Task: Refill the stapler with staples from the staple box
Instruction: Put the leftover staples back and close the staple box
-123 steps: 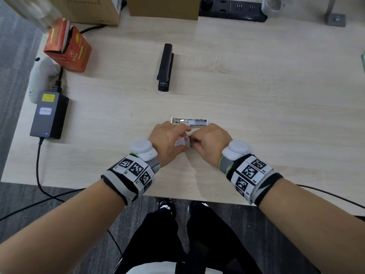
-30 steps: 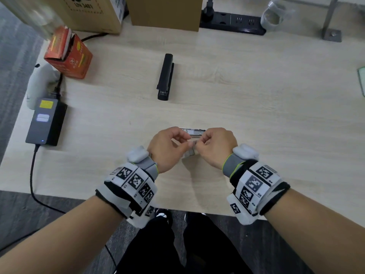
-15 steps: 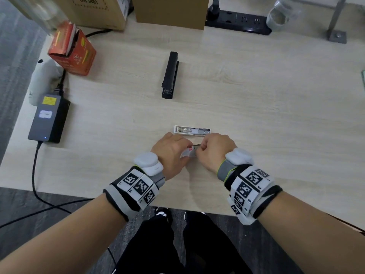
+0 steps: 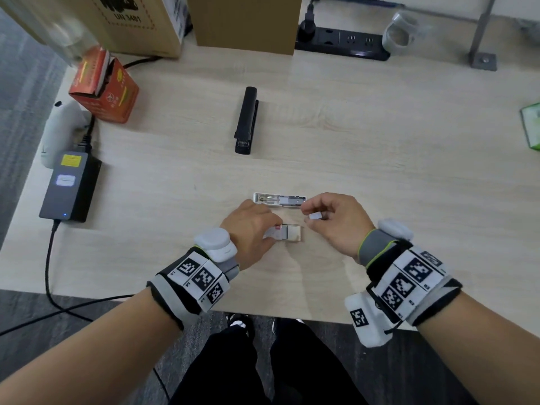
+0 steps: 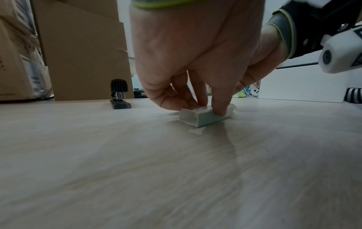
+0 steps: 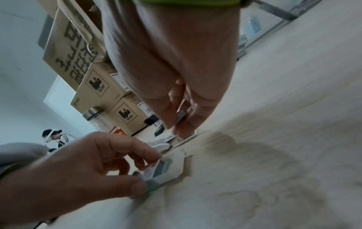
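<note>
Staples out of the box, tray waiting just beyond.

My landmark is the staple box (image 4: 285, 233), a small card sleeve with its drawer slid open, lying on the pale wood-grain worktop (image 4: 380, 147) near its front edge. Well behind it lies a black stapler (image 4: 247, 121), long, hard and closed. Just behind the box lies a shiny metal staple tray (image 4: 279, 199), narrow, stiff, and open on top. My left hand (image 4: 251, 226) pinches the box down from its left end; it is light card and would skid otherwise. Just right of the box, my right hand (image 4: 336, 220) pinches a short strip of staples (image 4: 315, 216): light, slick metal, brittle along its glued joints, I judge, so I'd hold it by its long sides.
</note>
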`<state>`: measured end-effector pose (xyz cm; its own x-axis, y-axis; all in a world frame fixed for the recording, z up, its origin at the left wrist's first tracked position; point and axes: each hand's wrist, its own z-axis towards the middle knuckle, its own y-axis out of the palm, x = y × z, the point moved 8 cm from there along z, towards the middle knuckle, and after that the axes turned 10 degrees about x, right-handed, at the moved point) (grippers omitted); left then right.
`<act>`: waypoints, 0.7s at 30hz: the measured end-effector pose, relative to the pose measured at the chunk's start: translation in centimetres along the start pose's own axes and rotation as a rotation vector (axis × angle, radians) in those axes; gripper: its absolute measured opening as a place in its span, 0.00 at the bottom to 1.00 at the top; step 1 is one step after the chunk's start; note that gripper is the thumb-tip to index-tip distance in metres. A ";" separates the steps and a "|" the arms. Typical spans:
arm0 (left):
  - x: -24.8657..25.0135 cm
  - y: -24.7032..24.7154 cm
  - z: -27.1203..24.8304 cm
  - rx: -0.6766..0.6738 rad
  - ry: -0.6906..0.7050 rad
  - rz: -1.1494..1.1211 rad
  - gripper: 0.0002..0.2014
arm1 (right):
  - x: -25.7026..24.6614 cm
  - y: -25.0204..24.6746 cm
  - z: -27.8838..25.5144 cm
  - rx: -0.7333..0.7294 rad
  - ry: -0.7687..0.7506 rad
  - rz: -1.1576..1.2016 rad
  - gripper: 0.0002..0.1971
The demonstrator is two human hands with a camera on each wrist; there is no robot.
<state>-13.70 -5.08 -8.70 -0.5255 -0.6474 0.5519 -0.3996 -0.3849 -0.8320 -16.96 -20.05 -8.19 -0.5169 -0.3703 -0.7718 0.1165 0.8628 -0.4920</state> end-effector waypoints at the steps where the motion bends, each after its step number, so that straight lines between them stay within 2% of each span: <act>1: 0.1 -0.2 0.0 0.006 0.010 0.009 0.14 | 0.1 -0.3 0.2 0.023 -0.001 0.010 0.11; 3: 0.2 -1.2 0.1 0.070 -0.009 -0.025 0.16 | -0.1 -0.6 0.5 0.081 -0.025 0.054 0.13; 5: 0.1 -2.2 0.6 0.119 -0.154 -0.176 0.16 | -1.0 -0.7 0.4 0.109 -0.070 0.142 0.16; 9: -0.3 -1.6 1.7 0.062 -0.582 -0.784 0.14 | -3.0 0.0 -0.2 0.090 -0.141 0.294 0.18; 12: 0.1 -1.5 2.1 0.063 -0.690 -1.022 0.10 | -3.7 0.2 -0.5 0.071 -0.201 0.288 0.20; 16: -0.1 -1.3 2.4 0.068 -0.747 -1.031 0.12 | -3.7 -0.4 -0.4 0.113 -0.255 0.140 0.17; 19: -0.4 -1.5 2.8 0.087 -0.727 -0.938 0.11 | -3.5 -0.7 -0.1 0.146 -0.330 0.001 0.16; 21: -0.9 -2.3 3.1 0.154 -0.680 -0.789 0.09 | -3.1 -0.8 0.5 0.178 -0.353 -0.081 0.16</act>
<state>-9.92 -5.62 -7.46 0.3938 -0.3910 0.8319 -0.3203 -0.9067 -0.2746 -15.05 -19.81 -5.59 -0.2107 -0.5567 -0.8036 0.2481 0.7646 -0.5948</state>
